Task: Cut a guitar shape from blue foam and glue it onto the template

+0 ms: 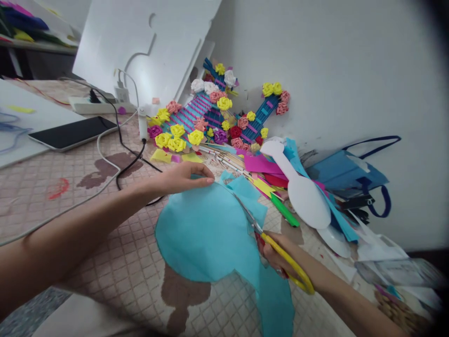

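A large piece of light blue paper (206, 229) with a rounded outline lies over the table, and a strip of it hangs toward the lower right. My left hand (185, 177) pinches its far edge between thumb and fingers. In my right hand (280, 255) is a pair of scissors (284, 260) with yellow and red handles. Their metal blades are at the paper's right edge and point up and left. Beyond the blades, a loose-looking blue offcut (247, 192) is crumpled, partly attached as far as I can see.
Paper-flower decorations (196, 117) lean by the wall. A white rounded cutout (305, 196), a green marker-like stick (284, 210) and coloured scraps lie to the right, near a blue bag (351, 168). A tablet (73, 133), cables and a power strip (91, 105) sit at left.
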Action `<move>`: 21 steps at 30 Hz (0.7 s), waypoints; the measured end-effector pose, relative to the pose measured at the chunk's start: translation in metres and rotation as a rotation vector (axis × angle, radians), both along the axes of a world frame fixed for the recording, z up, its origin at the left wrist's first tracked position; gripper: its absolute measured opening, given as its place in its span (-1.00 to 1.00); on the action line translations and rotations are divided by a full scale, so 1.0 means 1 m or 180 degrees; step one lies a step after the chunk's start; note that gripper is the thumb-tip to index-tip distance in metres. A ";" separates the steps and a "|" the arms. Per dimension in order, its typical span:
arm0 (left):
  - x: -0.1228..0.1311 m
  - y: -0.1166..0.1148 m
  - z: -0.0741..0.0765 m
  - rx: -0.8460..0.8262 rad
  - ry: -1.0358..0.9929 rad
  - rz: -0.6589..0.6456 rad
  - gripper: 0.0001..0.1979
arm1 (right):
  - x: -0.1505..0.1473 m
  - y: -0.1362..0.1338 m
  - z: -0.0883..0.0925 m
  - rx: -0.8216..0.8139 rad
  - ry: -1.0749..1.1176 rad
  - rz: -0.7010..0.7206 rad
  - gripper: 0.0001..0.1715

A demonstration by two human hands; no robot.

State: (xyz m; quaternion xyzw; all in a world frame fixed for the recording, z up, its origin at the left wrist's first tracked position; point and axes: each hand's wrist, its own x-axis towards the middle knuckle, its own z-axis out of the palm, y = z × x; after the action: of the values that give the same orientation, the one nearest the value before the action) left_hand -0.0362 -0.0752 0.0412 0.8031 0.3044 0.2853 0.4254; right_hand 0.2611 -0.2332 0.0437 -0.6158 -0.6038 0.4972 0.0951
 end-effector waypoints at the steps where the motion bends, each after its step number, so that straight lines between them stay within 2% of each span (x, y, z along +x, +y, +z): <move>1: 0.002 -0.002 0.001 0.0222 0.0041 -0.0007 -0.62 | 0.000 -0.001 0.000 0.0006 -0.0015 0.0015 -0.60; 5: 0.014 -0.012 0.005 0.0684 0.0126 0.0010 -0.65 | -0.004 -0.002 0.006 0.0042 -0.0020 0.0036 -0.61; 9: 0.020 -0.016 0.010 0.0707 0.0086 -0.0156 -0.77 | -0.010 -0.003 0.008 0.0017 -0.0166 -0.0003 -0.57; 12: 0.019 -0.013 0.012 0.0482 -0.0025 -0.0439 -0.80 | -0.007 -0.004 0.006 0.0026 -0.0213 0.0065 -0.54; 16: 0.017 -0.009 0.013 -0.0001 -0.0152 -0.0782 -0.77 | -0.003 -0.005 0.009 0.0347 -0.0207 0.0440 -0.47; 21: 0.017 -0.012 0.017 -0.0620 -0.0196 -0.0897 -0.73 | -0.005 -0.004 0.020 0.0312 -0.0157 0.0682 -0.45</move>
State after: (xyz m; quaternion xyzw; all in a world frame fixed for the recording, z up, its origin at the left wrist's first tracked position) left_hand -0.0187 -0.0875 0.0585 0.7837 0.2019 0.2165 0.5461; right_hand 0.2564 -0.2372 0.0639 -0.5544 -0.6920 0.4590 0.0565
